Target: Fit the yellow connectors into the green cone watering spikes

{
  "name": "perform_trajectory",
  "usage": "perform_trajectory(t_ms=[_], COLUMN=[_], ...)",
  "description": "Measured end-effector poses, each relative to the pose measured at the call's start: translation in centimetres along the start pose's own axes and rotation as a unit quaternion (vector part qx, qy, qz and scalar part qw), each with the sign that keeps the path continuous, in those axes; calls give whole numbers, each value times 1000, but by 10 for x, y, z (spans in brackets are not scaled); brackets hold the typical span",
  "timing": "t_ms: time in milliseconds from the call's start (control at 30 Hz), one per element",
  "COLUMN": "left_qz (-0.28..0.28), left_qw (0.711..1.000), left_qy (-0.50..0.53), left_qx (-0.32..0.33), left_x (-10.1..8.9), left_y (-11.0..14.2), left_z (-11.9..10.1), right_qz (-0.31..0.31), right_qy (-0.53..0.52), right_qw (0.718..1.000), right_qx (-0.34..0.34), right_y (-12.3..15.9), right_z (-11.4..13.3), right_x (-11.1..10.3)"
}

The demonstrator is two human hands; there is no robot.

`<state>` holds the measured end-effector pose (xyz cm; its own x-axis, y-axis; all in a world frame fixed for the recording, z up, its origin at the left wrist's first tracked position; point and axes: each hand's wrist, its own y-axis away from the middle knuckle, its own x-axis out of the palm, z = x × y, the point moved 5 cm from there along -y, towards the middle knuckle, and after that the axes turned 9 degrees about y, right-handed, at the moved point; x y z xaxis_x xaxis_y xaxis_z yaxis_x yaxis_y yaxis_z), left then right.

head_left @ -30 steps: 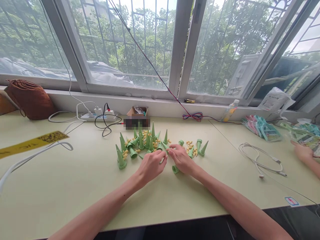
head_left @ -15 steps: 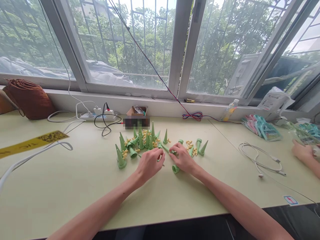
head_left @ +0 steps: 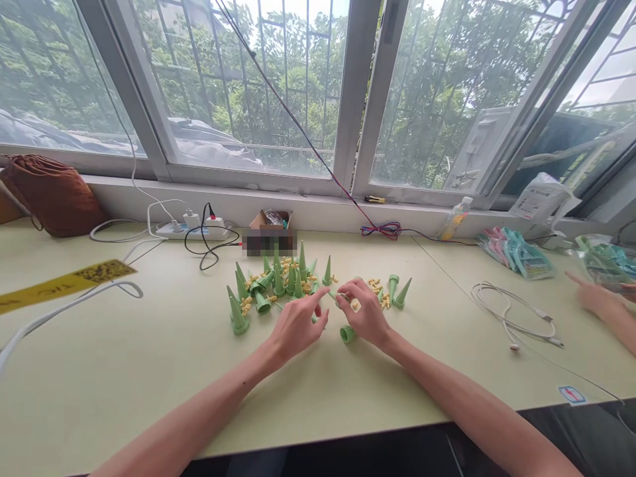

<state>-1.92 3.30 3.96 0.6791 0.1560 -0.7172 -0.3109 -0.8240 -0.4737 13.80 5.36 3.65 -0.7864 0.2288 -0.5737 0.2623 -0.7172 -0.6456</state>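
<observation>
My right hand (head_left: pixel 366 310) has thumb and fingers closed on a green plastic cone (head_left: pixel 333 294), held tilted with its far end largely covered. Close by on the left, my left hand (head_left: pixel 299 324) has its index finger stretched toward that cone and its thumb apart. A bit of green shows beside the left fingers, too small to make out. Below my right hand lies a green ribbed cap (head_left: pixel 347 334) on its side. Several green cones (head_left: pixel 239 318) stand beyond my left hand, mixed with small yellow pegs (head_left: pixel 289 266). More yellow pegs (head_left: pixel 385 301) and a green cone (head_left: pixel 403 294) are right of my right hand.
A small cardboard box (head_left: pixel 271 220), a power strip (head_left: pixel 199 230) and a bottle (head_left: pixel 455 218) line the window side. Coiled white cable (head_left: pixel 517 318) and bagged pink and teal items (head_left: pixel 519 253) lie rightward. Another person's hand (head_left: pixel 593 297) is at the right edge.
The fingers of my left hand have spread from a closed pinch. My right hand has lifted slightly with the cone. The other person's hand has shifted left, a finger now extended.
</observation>
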Motion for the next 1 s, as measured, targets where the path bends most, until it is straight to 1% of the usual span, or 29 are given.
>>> perform_trajectory(t_ms=[100,200,333,433,500,600,767,900,1000], left_qz=[14,22,10,6,10,21,57,61,76], left_qw=[999,998,996,996,997,997,989,985,981], left_qy=[24,42,51,47,30,-24,-103,-129,-139], left_qx=[20,44,67,70,68,71,89,98,116], left_x=[-1,-1,-1,0,1,3,6,5,8], left_y=[0,0,0,0,0,0,-1,-1,2], left_z=[-5,-9,-10,-7,-4,0,6,5,-1], right_qz=[-16,-16,-8,-8,-14,-41,-84,-82,-77], right_qy=[-17,-32,-44,-42,-31,-1,29,48,64], right_qw=[1000,999,998,998,998,999,996,995,995], right_qx=[-17,-35,-50,-47,-44,-31,-1,10,16], right_y=[0,1,3,3,2,-2,-7,-9,-10], right_z=[8,12,14,13,10,5,-5,-11,-19], right_x=[-4,-5,-2,-1,-3,-8,-16,-16,-15])
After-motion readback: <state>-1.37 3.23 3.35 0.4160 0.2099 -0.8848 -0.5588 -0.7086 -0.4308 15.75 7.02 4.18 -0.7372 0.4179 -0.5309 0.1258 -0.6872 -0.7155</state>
